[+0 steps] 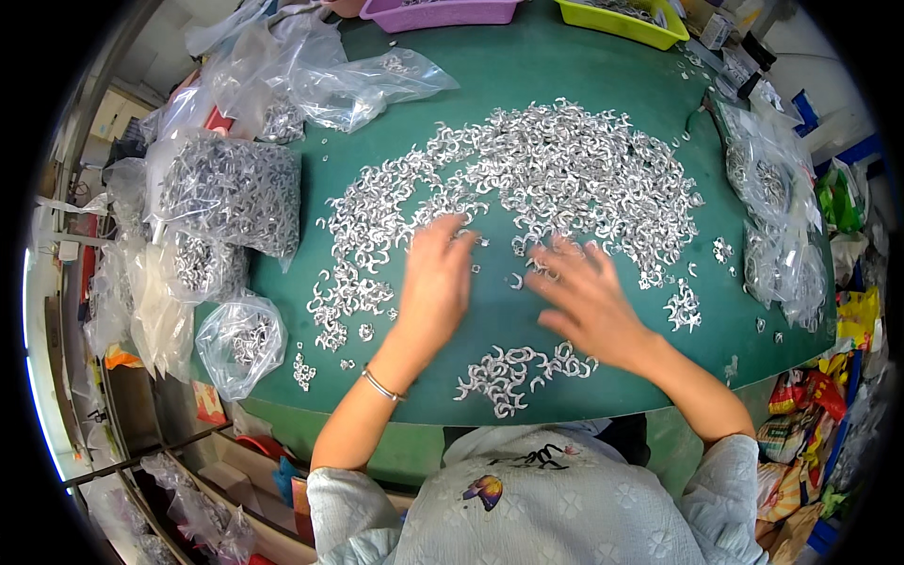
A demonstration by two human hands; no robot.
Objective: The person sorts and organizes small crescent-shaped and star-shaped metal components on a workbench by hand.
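A broad pile of small silvery crescent-shaped metal pieces (584, 155) spreads in an arc over the green tabletop (395, 395). At the pile's near edge is my left hand (438, 282), its fingertips smeared by motion, so whether it pinches a piece cannot be made out. To its right my right hand (589, 297) reaches over the near side of the pile with fingers spread, a few loose crescents beside its fingertips. A smaller heap of crescents (504, 377) lies close to the table's front edge, between my forearms. Little clusters of pieces (683, 306) sit to the right of my right hand.
Clear plastic bags full of metal pieces (231, 188) stand along the left side, with a small open bag (242, 344) nearer me. More filled bags (772, 198) line the right edge. A purple tray (438, 14) and a yellow-green tray (626, 24) are at the back.
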